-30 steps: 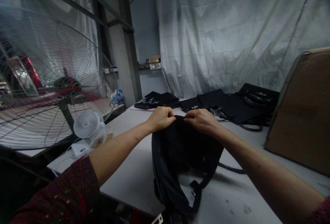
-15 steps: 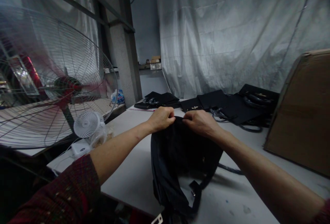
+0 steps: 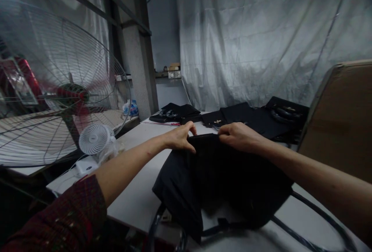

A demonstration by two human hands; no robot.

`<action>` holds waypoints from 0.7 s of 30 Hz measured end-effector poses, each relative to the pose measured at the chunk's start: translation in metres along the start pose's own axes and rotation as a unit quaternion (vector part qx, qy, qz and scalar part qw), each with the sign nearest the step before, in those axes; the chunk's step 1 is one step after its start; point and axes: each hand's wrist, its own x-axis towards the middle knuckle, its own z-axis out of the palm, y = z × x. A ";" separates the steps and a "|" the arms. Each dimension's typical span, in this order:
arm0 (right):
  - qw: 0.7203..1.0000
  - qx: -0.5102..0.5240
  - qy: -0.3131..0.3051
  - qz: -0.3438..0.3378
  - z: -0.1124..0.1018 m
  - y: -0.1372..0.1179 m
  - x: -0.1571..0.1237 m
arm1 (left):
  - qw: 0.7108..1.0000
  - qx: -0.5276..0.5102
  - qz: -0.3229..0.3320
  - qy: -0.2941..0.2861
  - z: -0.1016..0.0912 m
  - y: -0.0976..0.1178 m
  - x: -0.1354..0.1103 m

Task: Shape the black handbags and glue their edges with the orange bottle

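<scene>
Left hand (image 3: 180, 136): thumb and index finger spread apart, straddling top edge of black bag (image 3: 180, 190). Bag: held over near side of table (image 3: 139, 190), long axis left to right, mouth gaping toward wearer, interior too dark to read. Right hand (image 3: 240, 134): fingers clamped on same edge. Far right: cardboard box (image 3: 340, 116), contents hidden.

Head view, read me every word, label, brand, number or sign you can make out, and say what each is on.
No text is legible.
Small white fan: mark at its centre, too small and blurred.
White box: dark mark, too small.
Blue-and-white package: markings too blurred.
</scene>
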 end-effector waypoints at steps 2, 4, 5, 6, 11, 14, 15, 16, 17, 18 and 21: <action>1.000 0.015 -0.007 0.010 -0.002 0.010 -0.006 | 1.000 0.001 0.016 0.011 0.002 -0.001 0.003; 0.999 0.035 -0.007 0.016 -0.001 0.016 -0.009 | 0.998 0.018 0.044 0.033 0.004 -0.001 0.006; 0.999 0.045 -0.006 0.017 -0.001 0.017 -0.010 | 0.997 0.025 0.058 0.042 0.005 0.000 0.007; 0.998 0.054 -0.005 0.019 0.000 0.017 -0.010 | 0.996 0.030 0.069 0.049 0.005 0.000 0.007; 0.998 0.056 -0.006 -0.002 0.000 0.013 -0.011 | 0.991 0.037 0.105 0.073 0.008 0.003 0.003; 0.999 0.053 0.001 -0.012 -0.002 0.011 -0.013 | 0.988 0.049 0.117 0.093 0.008 0.004 0.001; 0.998 0.055 0.002 -0.012 -0.002 0.010 -0.014 | 0.986 0.063 0.120 0.099 0.008 0.005 0.002; 0.998 0.056 0.003 -0.012 -0.003 0.010 -0.014 | 0.983 0.083 0.124 0.104 0.008 0.006 0.002; 0.998 0.056 0.003 -0.011 -0.003 0.009 -0.014 | 0.981 0.105 0.128 0.106 0.007 0.006 0.002; 0.998 0.056 0.003 -0.010 -0.003 0.009 -0.014 | 0.978 0.125 0.131 0.106 0.007 0.007 0.002; 0.999 0.053 0.007 -0.008 -0.003 0.009 -0.014 | 0.975 0.155 0.124 0.104 0.006 0.010 0.003</action>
